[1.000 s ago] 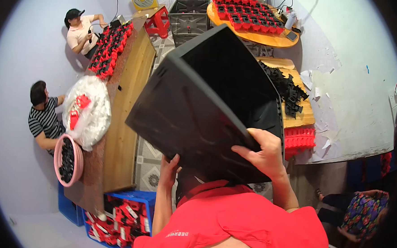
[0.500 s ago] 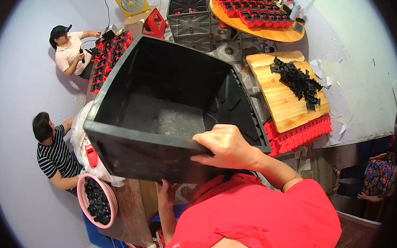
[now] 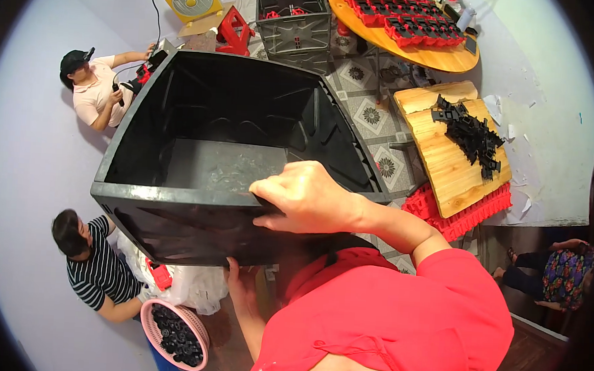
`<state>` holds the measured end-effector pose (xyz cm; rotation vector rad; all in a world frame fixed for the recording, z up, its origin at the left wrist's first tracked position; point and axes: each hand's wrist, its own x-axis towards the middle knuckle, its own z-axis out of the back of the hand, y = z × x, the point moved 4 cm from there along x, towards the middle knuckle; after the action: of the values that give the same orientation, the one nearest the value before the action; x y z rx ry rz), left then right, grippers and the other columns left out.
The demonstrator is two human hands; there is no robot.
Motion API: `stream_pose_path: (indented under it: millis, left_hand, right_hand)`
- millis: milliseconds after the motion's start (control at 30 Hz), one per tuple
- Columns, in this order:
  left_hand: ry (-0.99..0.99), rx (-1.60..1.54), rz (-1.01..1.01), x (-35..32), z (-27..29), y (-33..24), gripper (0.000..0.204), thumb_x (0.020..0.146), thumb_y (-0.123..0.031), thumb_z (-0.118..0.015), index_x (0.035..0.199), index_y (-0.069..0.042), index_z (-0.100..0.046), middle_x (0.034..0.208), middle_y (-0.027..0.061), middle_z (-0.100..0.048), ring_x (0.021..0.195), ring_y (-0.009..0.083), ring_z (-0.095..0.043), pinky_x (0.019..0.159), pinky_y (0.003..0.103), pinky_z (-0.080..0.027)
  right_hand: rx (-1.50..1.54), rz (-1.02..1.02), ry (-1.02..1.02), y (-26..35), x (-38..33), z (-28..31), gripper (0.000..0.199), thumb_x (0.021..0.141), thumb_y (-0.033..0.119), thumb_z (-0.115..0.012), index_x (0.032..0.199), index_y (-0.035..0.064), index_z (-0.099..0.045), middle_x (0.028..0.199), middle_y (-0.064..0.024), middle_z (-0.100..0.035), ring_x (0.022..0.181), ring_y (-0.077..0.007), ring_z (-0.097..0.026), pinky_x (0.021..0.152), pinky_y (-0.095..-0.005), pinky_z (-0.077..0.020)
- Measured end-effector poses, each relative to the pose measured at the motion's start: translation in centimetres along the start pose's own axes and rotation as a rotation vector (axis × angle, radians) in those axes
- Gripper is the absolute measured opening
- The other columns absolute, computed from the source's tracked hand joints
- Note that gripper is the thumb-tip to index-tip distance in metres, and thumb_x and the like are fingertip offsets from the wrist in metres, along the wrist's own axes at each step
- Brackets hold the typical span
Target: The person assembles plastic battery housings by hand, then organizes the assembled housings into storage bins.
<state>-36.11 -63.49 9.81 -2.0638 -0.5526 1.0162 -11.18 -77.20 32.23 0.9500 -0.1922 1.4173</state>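
A large black plastic crate (image 3: 167,222) is held up in front of me, its open top facing me and a pale, shiny patch on its inner bottom. My right hand (image 3: 310,198) grips the near rim, fingers wrapped over the edge. Beneath the crate's near lower edge, my left hand (image 3: 240,284) holds it from below, its fingers partly hidden by the wall. Just below the crate at left lies a white plastic bag (image 3: 197,289) with a red part (image 3: 159,274) on it. A pink basket (image 3: 199,321) of small black parts stands beside the bag.
Co-workers sit at left, one in stripes (image 3: 104,269), one in a cap (image 3: 94,87); another person (image 3: 564,277) is at right. A wooden board (image 3: 439,173) bears black parts (image 3: 471,134) above red parts (image 3: 460,214). Stacked crates (image 3: 295,34) and a round table (image 3: 445,59) are behind.
The crate has shifted left in view, with both hands still on it. It now hides most of the red and black parts by the capped co-worker. The surroundings have shifted somewhat in view.
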Motion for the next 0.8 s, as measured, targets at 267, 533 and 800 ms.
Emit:
stream_pose_path:
  millis: [267,533,800]
  left_hand:
    - [0.025,-0.045,0.111,10.7,-0.5,-4.6,0.062,0.086,-0.043,-0.068,0.135,-0.012,-0.045,0.129,0.0070,-0.052,0.115,0.0318,-0.052,0.087,0.057,-0.046]
    - [0.105,0.012,0.089,20.1,-1.4,-10.4,0.059,0.085,-0.038,-0.071,0.133,-0.014,-0.046,0.129,0.0043,-0.051,0.111,0.0285,-0.050,0.086,0.058,-0.047]
    - [0.154,-0.016,0.126,28.2,-7.0,-14.0,0.059,0.084,-0.028,-0.072,0.133,-0.013,-0.043,0.124,0.0053,-0.052,0.112,0.0276,-0.051,0.085,0.056,-0.048]
  right_hand:
    - [-0.088,-0.146,-0.012,-8.9,7.9,-3.7,0.043,0.062,0.027,-0.082,0.092,0.0048,-0.060,0.069,-0.0080,-0.061,0.056,-0.0294,-0.058,0.054,-0.0369,-0.0479]
    - [-0.126,-0.270,-0.024,-13.7,13.9,-5.5,0.039,0.068,0.029,-0.079,0.088,0.0031,-0.059,0.070,-0.0116,-0.063,0.063,-0.0321,-0.064,0.055,-0.0403,-0.0495]
    - [-0.212,-0.335,-0.055,-20.4,17.9,-4.5,0.038,0.068,0.030,-0.080,0.092,0.0062,-0.062,0.067,-0.0085,-0.059,0.058,-0.0282,-0.059,0.056,-0.0365,-0.0485]
